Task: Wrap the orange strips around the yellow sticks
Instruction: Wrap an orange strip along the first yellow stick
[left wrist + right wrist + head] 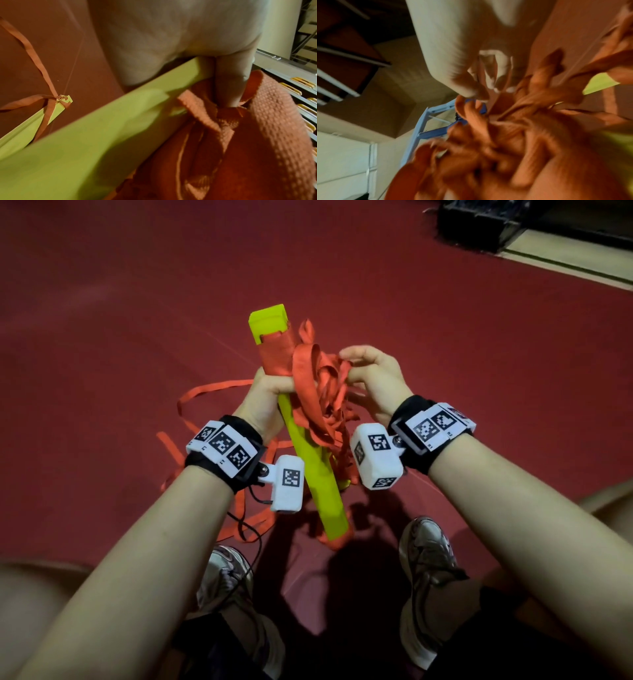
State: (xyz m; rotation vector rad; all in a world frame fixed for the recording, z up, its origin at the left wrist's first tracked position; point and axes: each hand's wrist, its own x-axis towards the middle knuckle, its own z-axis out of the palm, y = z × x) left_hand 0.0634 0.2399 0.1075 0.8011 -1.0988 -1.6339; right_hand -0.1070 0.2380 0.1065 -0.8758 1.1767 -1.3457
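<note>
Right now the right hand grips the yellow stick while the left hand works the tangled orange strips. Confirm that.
The hands are swapped. The head view shows the left hand gripping the yellow stick, while the right hand works the tangled orange strips.

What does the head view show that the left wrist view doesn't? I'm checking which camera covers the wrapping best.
Only the head view shows the right hand gripping the tangle of orange strips, the stick's far end with a few turns of strip just below it, the loose strip trailing on the red floor, and the shoes. Only the left wrist view shows the strip's woven texture up close and a second yellow stick with strip tied at its notched end. Both show the left hand gripping the yellow stick against the strips.
</note>
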